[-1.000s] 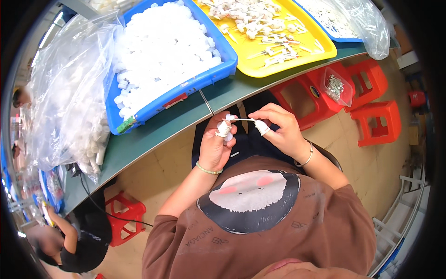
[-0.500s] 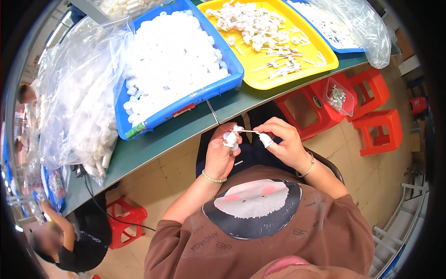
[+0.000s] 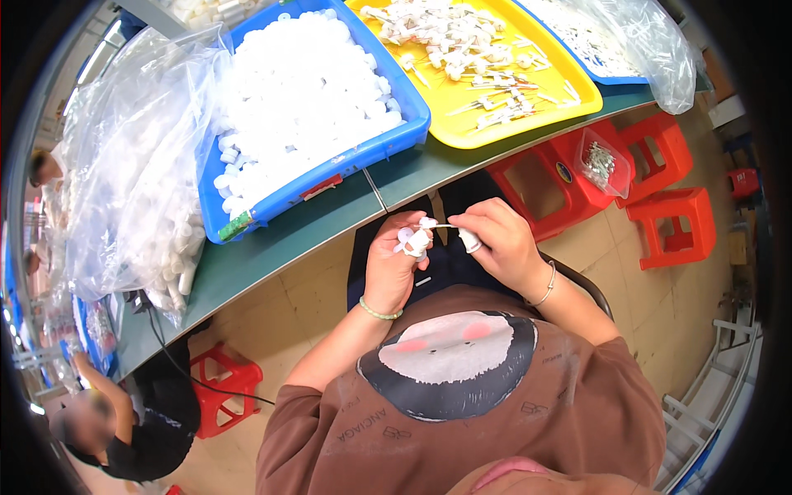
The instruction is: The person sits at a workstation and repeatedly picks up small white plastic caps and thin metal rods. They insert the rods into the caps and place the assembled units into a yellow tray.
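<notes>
You are mid-assembly, by the look of it: your left hand (image 3: pixel 394 266) is closed around a small white cap (image 3: pixel 415 242), and your right hand (image 3: pixel 495 243) pinches a thin tube (image 3: pixel 440 225) that runs across to that cap, with a second white piece (image 3: pixel 469 240) tucked under the right fingers. Both hands meet just above centre frame, in front of your chest and below the table (image 3: pixel 272 247) edge. Whether the tube tip is already seated in the cap is too small to tell.

The next move, as I judge it, calls for steadiness more than force: keep the cap square to the tube and push along its line (a thin tube like this would likely bend if driven in at an angle).

Your stock sits up top. The blue tray (image 3: pixel 396 140) at upper centre is heaped with white caps, the yellow tray (image 3: pixel 577 103) to its right holds tubed parts, and a clear bag (image 3: pixel 132 190) of pieces slumps at the left. Red stools (image 3: pixel 660 190) stand at the right.
</notes>
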Demonstrator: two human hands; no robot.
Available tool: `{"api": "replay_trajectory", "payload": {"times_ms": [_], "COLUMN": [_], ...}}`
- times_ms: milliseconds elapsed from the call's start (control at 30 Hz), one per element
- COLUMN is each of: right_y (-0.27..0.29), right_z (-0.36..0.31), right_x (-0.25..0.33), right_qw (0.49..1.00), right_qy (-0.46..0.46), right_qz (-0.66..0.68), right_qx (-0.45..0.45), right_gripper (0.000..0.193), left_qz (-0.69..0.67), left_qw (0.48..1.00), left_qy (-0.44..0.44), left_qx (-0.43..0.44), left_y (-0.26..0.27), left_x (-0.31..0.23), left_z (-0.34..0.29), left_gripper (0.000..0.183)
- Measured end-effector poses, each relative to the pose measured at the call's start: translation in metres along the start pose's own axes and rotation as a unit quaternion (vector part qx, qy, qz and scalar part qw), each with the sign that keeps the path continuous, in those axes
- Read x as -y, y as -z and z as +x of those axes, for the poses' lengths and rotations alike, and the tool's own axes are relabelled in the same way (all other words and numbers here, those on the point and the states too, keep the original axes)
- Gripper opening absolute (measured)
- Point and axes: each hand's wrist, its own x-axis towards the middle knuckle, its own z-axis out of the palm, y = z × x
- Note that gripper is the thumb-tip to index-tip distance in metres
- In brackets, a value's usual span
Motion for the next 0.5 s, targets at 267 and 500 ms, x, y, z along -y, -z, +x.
{"api": "replay_trajectory", "payload": {"times_ms": [267, 500], "right_y": [-0.006, -0.01], "right_z": [0.001, 0.003], "right_x": [0.01, 0.007], "right_qw": [0.979, 0.998], "right_qy": [-0.157, 0.039], "right_qz": [0.13, 0.021], "right_qx": [0.001, -0.05], "right_gripper": [0.034, 0.032], "left_qz": [-0.018, -0.022], "left_qw": [1.0, 0.999], "left_qy": [0.018, 0.041], "left_qx": [-0.007, -0.014], "left_y": [-0.004, -0.005], "left_x": [0.002, 0.005], "left_z": [0.001, 0.0], "left_gripper": [0.033, 0.03]}}
